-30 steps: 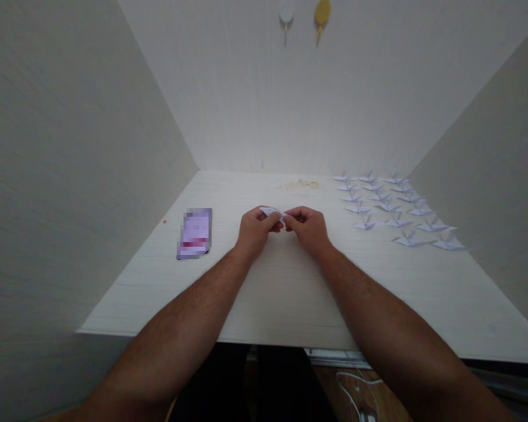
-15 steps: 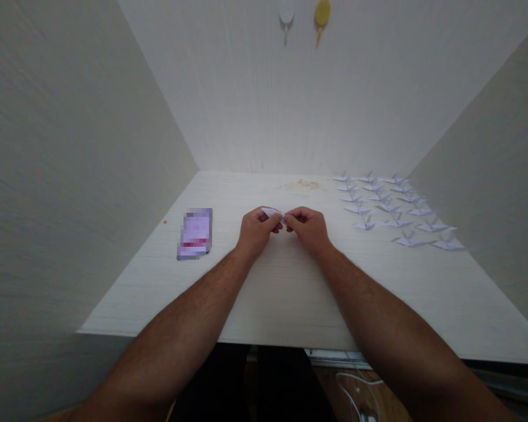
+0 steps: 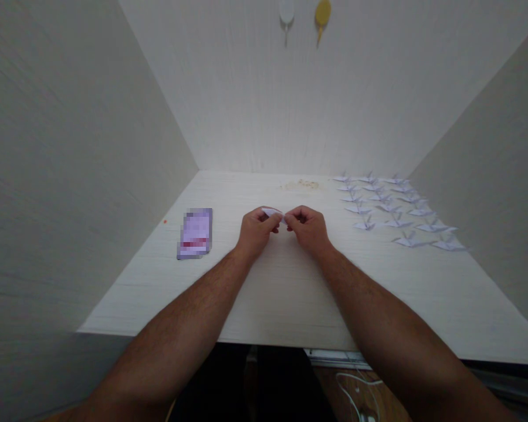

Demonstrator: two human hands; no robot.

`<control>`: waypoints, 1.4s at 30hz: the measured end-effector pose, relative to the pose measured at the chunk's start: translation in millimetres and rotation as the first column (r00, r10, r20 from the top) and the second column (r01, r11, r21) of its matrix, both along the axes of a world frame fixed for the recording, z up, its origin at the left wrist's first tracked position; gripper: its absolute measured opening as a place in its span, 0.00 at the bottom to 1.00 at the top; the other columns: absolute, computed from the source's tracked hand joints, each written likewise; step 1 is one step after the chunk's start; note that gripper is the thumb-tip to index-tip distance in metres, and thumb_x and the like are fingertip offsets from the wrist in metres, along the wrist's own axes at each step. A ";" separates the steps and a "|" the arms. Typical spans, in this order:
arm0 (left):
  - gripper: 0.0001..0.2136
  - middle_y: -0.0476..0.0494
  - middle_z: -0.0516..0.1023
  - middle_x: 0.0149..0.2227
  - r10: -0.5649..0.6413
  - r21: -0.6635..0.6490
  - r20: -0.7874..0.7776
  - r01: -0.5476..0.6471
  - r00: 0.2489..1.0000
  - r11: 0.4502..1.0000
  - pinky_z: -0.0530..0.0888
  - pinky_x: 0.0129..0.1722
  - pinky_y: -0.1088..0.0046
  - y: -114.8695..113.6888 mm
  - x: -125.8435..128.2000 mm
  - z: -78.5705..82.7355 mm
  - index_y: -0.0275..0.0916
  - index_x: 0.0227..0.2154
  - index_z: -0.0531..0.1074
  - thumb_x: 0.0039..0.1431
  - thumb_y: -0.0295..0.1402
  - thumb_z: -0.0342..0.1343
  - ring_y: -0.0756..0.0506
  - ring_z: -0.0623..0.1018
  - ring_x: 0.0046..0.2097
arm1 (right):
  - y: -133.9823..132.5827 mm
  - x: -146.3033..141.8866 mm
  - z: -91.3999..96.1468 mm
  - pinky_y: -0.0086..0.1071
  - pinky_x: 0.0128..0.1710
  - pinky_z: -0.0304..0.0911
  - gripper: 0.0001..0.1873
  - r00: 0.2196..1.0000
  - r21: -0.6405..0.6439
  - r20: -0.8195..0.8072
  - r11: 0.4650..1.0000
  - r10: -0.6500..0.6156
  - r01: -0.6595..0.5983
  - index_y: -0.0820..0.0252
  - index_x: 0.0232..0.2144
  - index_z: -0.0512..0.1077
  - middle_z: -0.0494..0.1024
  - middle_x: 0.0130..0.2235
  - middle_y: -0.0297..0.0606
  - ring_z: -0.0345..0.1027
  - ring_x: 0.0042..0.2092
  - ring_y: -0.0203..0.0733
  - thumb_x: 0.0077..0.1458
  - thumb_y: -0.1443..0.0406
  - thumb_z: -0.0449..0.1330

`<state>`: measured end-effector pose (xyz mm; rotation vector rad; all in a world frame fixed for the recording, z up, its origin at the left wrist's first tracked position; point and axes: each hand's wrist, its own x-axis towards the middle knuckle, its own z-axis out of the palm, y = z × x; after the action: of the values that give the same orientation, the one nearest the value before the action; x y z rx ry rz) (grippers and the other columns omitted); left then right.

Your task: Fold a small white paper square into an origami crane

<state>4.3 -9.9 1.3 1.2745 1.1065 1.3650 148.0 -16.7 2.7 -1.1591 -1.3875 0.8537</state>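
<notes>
A small piece of folded white paper (image 3: 270, 213) is held between my two hands above the middle of the table. My left hand (image 3: 257, 228) pinches its body between thumb and fingers, and one pointed end sticks out at the upper left. Thumb and forefinger of my right hand (image 3: 307, 225) close on the paper's right tip. Much of the paper is covered by the fingers, so its full shape cannot be made out. Several white folded paper cranes (image 3: 398, 223) stand in rows to the right of my right hand.
On the left of the white table (image 3: 286, 293) lies a purple, blurred-out flat object (image 3: 196, 232). A brownish stain (image 3: 307, 184) marks the table's back. White and yellow hooks (image 3: 322, 13) hang on the back wall. White cables (image 3: 356, 392) lie on the floor below.
Both hands stay in nearly the same place on the paper. The right fingers have shifted very slightly at its tip; everything else is unchanged.
</notes>
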 end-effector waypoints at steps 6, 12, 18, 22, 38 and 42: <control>0.10 0.49 0.74 0.22 -0.005 0.012 -0.010 0.006 1.000 1.000 0.69 0.27 0.74 0.9 -1.4 -2.4 0.36 0.29 0.77 0.48 0.38 0.64 0.51 0.72 0.24 | -0.1 0.1 1.1 0.30 0.26 0.59 0.07 0.999 0.026 0.021 0.999 -0.030 0.030 0.58 0.23 0.72 0.73 0.21 0.31 0.64 0.24 0.34 0.49 0.62 0.62; 0.09 0.50 0.74 0.21 -0.007 0.011 -0.030 0.007 1.000 1.000 0.67 0.26 0.75 -0.1 -1.5 -0.6 0.36 0.28 0.77 0.48 0.37 0.63 0.52 0.71 0.24 | -1.1 -0.7 4.0 0.31 0.26 0.60 0.08 1.000 -0.016 -0.028 1.000 0.005 -0.006 0.59 0.23 0.74 0.74 0.21 0.32 0.66 0.24 0.35 0.48 0.61 0.63; 0.09 0.50 0.74 0.21 -0.030 0.020 -0.036 0.031 0.999 0.999 0.67 0.26 0.75 0.0 -1.2 -0.8 0.36 0.27 0.77 0.48 0.37 0.64 0.52 0.70 0.24 | -1.2 -0.6 2.4 0.30 0.26 0.60 0.08 1.000 -0.002 -0.002 1.000 -0.006 0.006 0.59 0.23 0.73 0.74 0.22 0.32 0.66 0.25 0.35 0.48 0.61 0.64; 0.08 0.49 0.75 0.22 -0.025 0.024 -0.017 0.026 1.000 0.999 0.67 0.25 0.75 1.6 -0.9 -3.8 0.36 0.28 0.77 0.46 0.36 0.65 0.52 0.71 0.24 | -0.6 -1.8 -0.8 0.30 0.26 0.60 0.08 1.000 0.031 0.015 0.999 -0.011 0.011 0.59 0.24 0.72 0.74 0.23 0.31 0.67 0.25 0.35 0.49 0.61 0.63; 0.07 0.49 0.74 0.22 -0.055 -0.013 0.105 0.057 0.993 0.998 0.66 0.25 0.75 3.1 -1.0 -4.6 0.35 0.26 0.78 0.43 0.32 0.67 0.53 0.70 0.24 | -3.9 -3.8 1.0 0.29 0.27 0.60 0.06 0.991 0.143 0.130 0.990 -0.041 0.022 0.59 0.24 0.70 0.72 0.24 0.30 0.63 0.26 0.33 0.51 0.64 0.60; 0.06 0.49 0.74 0.21 -0.052 -0.025 0.153 0.057 0.987 0.998 0.65 0.25 0.75 3.2 -0.8 -5.0 0.35 0.25 0.77 0.43 0.31 0.67 0.53 0.69 0.24 | -4.4 -4.1 1.6 0.29 0.27 0.60 0.07 0.992 0.139 0.123 0.990 -0.022 0.005 0.59 0.24 0.70 0.72 0.24 0.30 0.63 0.26 0.33 0.51 0.63 0.60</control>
<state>3.5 -6.7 -3.6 1.1504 0.9762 1.3759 143.8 -21.1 4.3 -1.1287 -1.5143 0.6736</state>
